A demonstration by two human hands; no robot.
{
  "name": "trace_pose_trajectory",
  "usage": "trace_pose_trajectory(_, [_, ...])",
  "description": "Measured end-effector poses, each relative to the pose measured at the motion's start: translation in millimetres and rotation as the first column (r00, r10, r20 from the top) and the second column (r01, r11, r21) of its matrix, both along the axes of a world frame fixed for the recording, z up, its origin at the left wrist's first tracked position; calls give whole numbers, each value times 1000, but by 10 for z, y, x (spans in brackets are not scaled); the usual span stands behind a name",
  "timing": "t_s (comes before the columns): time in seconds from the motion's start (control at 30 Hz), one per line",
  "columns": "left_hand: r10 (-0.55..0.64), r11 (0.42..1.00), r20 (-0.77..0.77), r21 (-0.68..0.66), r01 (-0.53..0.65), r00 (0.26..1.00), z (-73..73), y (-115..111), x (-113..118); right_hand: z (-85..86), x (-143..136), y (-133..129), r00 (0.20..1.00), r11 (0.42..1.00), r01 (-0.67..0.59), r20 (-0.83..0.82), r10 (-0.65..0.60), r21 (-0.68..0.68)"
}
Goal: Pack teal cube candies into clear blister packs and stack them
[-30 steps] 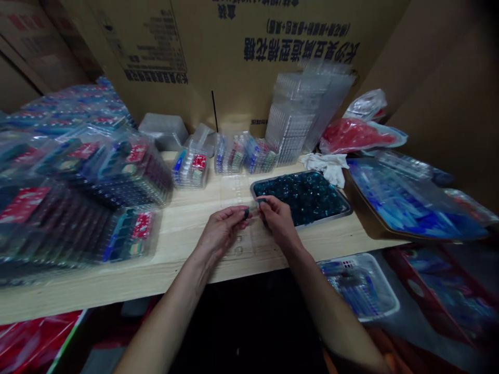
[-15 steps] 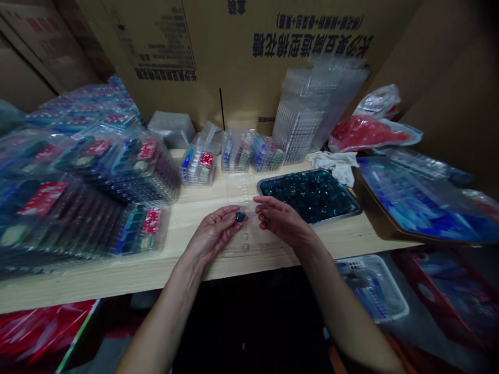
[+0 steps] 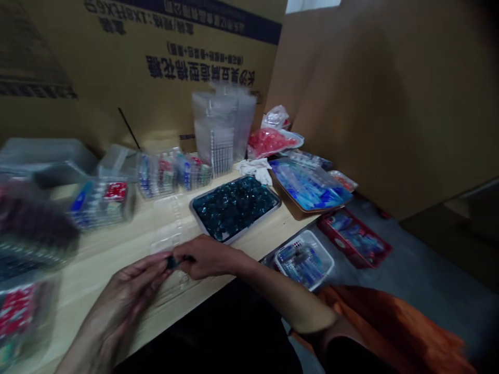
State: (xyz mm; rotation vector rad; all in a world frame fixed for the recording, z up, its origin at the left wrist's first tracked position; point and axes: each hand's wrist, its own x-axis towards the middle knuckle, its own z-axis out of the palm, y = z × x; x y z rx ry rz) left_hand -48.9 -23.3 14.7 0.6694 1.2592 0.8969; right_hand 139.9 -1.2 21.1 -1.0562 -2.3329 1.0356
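My left hand pinches a small dark teal, glossy jelly-like piece between thumb and fingertips. Against the other side of that piece, the closed fingers of my right hand meet it; blur softens the exact grip. Beneath both hands lies a clear plastic blister tray with small moulded hollows, partly covered by them. A shallow tray heaped with similar dark teal pieces sits just beyond my right hand.
Filled clear packs stand at left and back, near a tall stack of empty clear trays. A white cloth and a box of blue packets lie at right. Below are a white basket and a red crate.
My right hand has come in to meet the piece at my left fingertips. The view has swung right, so everything sits further left, and more floor shows.
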Motion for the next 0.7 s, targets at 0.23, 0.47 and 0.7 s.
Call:
trace_pose_trajectory(0.23, [102, 991, -83, 91, -95, 991, 69, 36, -165, 206, 594, -145, 827, 805, -209, -540, -158, -555])
trace_pose_trajectory(0.47, [276, 943, -96, 219, -250, 957, 208, 100, -364, -1, 1794, -297, 695, 760, 645, 354, -626, 80])
trace_pose_trajectory(0.7, [91, 881, -395, 459, 111, 914, -15, 263, -215, -330, 1976, -363, 214, 574, 735, 679, -702, 362])
